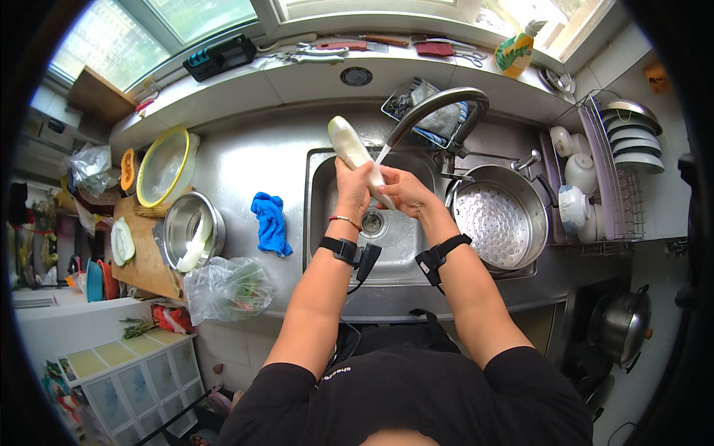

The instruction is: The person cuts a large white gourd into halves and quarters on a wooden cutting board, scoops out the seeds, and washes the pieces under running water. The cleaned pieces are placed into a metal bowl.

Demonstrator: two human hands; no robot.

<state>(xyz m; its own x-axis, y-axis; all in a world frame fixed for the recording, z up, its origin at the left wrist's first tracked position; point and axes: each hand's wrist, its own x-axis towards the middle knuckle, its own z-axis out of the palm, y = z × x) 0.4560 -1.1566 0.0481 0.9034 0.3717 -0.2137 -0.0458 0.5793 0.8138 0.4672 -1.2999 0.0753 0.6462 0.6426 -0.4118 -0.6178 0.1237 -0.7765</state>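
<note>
Over the stainless steel sink (399, 262), my left hand (352, 184) grips a long, pale, peeled vegetable (351, 144) around its middle. Its greenish upper end points away from me, and its narrow end tilts down towards the drain (372, 223). My right hand (403, 190) holds the lower part between thumb and fingers. From the curved faucet (440, 103) a stream of water (382, 155) falls onto or just beside the vegetable near my fingers. A similar pale piece (196, 242) lies in a steel bowl (218, 223) on the left.
Left of the sink lie a blue cloth (270, 223), a clear plastic bag (228, 290) and a wooden cutting board (142, 256) bearing a cut pale-green vegetable (122, 241). A perforated steel pot (499, 217) stands close on the right, before a dish rack (605, 184). Knives and scissors line the sill.
</note>
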